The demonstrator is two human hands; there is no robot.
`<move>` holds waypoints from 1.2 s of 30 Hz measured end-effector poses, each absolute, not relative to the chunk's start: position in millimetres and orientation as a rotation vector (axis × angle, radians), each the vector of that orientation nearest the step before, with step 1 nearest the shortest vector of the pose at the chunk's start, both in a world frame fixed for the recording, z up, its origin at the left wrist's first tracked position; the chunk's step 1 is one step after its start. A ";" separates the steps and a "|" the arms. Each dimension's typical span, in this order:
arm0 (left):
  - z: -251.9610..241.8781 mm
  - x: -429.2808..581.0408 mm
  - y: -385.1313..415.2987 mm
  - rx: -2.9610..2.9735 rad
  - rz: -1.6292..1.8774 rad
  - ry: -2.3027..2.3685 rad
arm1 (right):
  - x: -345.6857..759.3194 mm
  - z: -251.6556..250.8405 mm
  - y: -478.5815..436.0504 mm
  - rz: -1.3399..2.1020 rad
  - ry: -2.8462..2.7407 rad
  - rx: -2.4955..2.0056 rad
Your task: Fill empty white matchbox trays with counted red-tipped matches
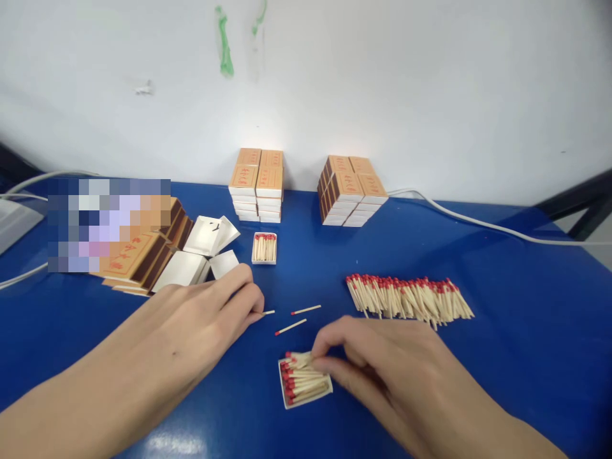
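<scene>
Low in the middle, a white matchbox tray holds red-headed matches lying side by side. Over its upper right side, my right hand is closed, thumb and forefinger pinching matches at the tray's edge. My left hand is closed too, with one match poking out past its fingertips; the rest of that match is hidden. Between the hands lie two loose matches, an upper match and a lower match. Right of them spreads a long pile of matches.
Another filled tray stands behind. Against the wall are two stacks of matchboxes, a left stack and a right stack. Flat orange sleeves and white trays lie left on the blue table. A cable runs along the right.
</scene>
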State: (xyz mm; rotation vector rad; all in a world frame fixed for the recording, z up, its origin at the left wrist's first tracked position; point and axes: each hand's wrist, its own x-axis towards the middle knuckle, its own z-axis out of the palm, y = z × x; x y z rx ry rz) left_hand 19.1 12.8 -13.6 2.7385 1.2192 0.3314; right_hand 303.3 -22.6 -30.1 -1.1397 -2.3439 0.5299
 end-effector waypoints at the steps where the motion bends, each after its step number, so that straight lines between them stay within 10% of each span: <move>1: -13.3 18.2 13.0 2.814 0.295 1.214 | 301.6 -30.7 -24.5 0.607 -2.353 -1.085; 36: -24.9 39.6 -21.1 2.673 0.532 1.055 | 303.0 -42.6 -14.8 0.209 -2.340 -1.244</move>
